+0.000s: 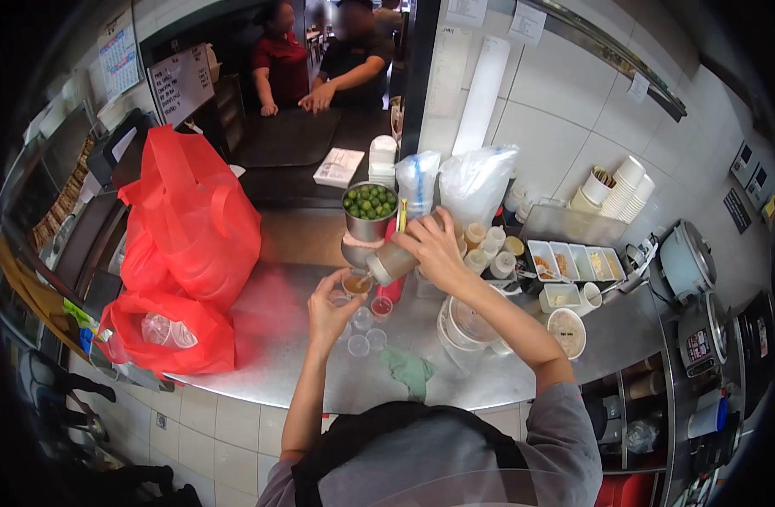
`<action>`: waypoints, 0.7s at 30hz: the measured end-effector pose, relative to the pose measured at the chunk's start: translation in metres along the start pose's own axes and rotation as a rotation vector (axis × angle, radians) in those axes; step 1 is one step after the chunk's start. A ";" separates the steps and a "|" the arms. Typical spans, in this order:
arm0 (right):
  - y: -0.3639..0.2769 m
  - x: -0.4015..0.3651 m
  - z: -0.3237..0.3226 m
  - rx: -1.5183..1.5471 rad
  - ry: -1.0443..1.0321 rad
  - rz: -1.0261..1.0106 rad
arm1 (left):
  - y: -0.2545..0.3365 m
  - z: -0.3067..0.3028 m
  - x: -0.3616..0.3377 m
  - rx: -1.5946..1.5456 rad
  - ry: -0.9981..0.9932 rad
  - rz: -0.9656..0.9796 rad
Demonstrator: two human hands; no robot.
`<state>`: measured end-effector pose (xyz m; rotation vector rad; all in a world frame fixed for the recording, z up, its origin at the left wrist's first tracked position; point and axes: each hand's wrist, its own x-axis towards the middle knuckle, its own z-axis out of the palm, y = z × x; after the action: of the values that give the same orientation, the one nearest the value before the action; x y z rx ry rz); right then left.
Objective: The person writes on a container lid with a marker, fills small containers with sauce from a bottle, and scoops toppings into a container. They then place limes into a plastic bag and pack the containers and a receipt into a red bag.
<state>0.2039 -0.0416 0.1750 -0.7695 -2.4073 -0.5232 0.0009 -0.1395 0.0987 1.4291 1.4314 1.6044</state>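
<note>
My left hand [326,311] holds a small clear sauce cup [358,285] with brown sauce in it, fingers closed around its side. My right hand [435,252] grips a squeeze bottle [391,263] of brownish sauce, tilted so its nozzle points down into that cup. Just below, several small clear cups [358,345] stand on the steel counter [277,338]. Beside them is a cup of red sauce [381,307], with a red bottle [393,291] partly hidden behind it. A green cloth [407,370] lies near the counter's front edge.
Red plastic bags [189,228] fill the left side. A steel pot of green limes [369,203] stands behind my hands. To the right are sauce bottles [491,245], a topping tray [576,261] and a clear-lidded tub [467,324]. Two people [347,76] stand beyond the pass.
</note>
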 end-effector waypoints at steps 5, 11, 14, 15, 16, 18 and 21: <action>0.007 -0.015 0.013 0.344 -0.169 0.201 | -0.008 0.001 0.000 -0.132 0.018 -0.051; 0.035 -0.037 0.057 0.802 -0.172 0.487 | 0.012 -0.007 -0.006 -0.189 0.007 0.034; 0.051 -0.046 0.067 0.892 -0.116 0.544 | 0.025 -0.016 -0.019 -0.159 0.000 0.070; 0.054 -0.049 0.069 0.901 -0.108 0.559 | 0.026 -0.019 -0.023 -0.141 -0.006 0.047; 0.056 -0.052 0.071 0.909 -0.099 0.577 | 0.027 -0.022 -0.028 -0.123 -0.014 0.024; 0.056 -0.056 0.070 0.897 -0.112 0.613 | 0.025 -0.025 -0.038 -0.094 -0.029 -0.008; 0.056 -0.056 0.065 0.740 -0.221 0.661 | 0.018 -0.026 -0.050 -0.071 -0.041 -0.035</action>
<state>0.2518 0.0109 0.1010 -1.2063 -2.0881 0.7004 -0.0054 -0.1983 0.1021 1.3817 1.3557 1.5790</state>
